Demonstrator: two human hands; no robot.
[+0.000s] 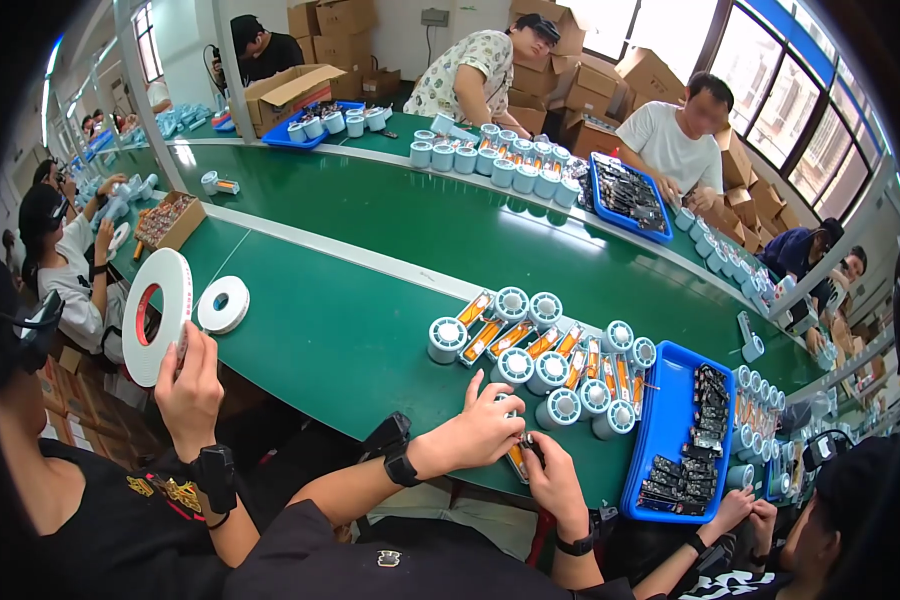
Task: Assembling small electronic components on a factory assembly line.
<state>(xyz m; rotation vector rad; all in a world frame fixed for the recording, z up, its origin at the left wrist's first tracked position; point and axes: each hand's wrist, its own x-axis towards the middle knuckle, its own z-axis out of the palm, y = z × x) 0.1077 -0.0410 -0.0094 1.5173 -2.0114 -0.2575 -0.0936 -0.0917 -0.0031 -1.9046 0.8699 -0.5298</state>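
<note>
At the near edge of the green bench my left hand [478, 428] is closed around a light-blue fan-like unit [517, 462], mostly covered by my fingers. An orange strip shows on its handle part. My right hand [555, 480] is closed on the same unit from the right, thumb and fingers pinching near a small dark part whose kind I cannot make out. Just beyond my hands lie several similar light-blue units [550, 370] with round grilled heads and open handles showing orange inserts. To the right, a blue tray [675, 400] holds dark circuit boards [677, 483].
At left, a co-worker's hand [190, 390] holds a large white tape roll [148, 318]; a smaller roll [223, 305] lies beside it. A pale rail [370, 262] crosses the green bench. Across it are more units [505, 165] and a blue tray [625, 200]. Another worker's hands [748, 512] are at right.
</note>
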